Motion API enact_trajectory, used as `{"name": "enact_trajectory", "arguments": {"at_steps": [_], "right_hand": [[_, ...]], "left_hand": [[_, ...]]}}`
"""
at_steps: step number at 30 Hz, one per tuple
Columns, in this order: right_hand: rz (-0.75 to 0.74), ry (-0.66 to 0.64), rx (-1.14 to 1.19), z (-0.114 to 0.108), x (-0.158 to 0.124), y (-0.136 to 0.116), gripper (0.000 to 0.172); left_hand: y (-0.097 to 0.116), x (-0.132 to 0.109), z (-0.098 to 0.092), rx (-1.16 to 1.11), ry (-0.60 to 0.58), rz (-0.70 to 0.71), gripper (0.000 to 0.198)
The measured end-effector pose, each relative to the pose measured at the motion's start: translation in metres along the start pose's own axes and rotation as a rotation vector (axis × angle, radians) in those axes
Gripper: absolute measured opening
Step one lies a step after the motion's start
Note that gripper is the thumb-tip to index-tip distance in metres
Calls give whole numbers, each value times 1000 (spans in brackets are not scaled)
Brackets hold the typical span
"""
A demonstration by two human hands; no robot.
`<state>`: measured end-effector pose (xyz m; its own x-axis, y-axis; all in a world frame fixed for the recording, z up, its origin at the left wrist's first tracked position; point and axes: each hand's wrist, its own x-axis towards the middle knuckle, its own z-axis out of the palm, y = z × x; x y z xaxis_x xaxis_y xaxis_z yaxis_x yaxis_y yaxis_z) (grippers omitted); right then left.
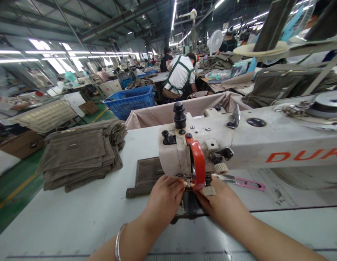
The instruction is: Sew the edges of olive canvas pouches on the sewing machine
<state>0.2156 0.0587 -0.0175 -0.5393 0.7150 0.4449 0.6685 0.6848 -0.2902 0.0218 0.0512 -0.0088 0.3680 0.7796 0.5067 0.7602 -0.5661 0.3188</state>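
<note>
1. Left hand [163, 201] and right hand [219, 206] curl in at the sewing machine [266, 145] needle, what they're gripping I can't tell!
2. Brown panel [148, 170] lies under the machine's head.
3. Pink snips [244, 183] sit just beside the right hand.

A long white sewing table [84, 221] filled the foreground, its top scuffed toward the right. On its left lay a loose stack of taupe fabric panels [78, 159], their edges overlapping. At the center, a dark brown fabric panel [148, 174] lay flat, running under the industrial sewing machine head [266, 145] mounted on the table. Pink-handled thread snips [245, 183] lay to the panel's right.
</note>
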Motion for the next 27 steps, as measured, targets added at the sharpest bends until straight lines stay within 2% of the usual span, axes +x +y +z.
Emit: {"name": "enact_trajectory", "arguments": {"at_steps": [13, 21, 27], "right_hand": [[22, 12, 36, 0, 3, -1, 23], [-3, 21, 29, 1, -3, -1, 20], [2, 7, 62, 1, 1, 4, 25]], "left_hand": [[-3, 0, 3, -8, -9, -26, 13], [3, -2, 0, -24, -22, 0, 14], [-7, 3, 0, -24, -67, 10, 14]]}}
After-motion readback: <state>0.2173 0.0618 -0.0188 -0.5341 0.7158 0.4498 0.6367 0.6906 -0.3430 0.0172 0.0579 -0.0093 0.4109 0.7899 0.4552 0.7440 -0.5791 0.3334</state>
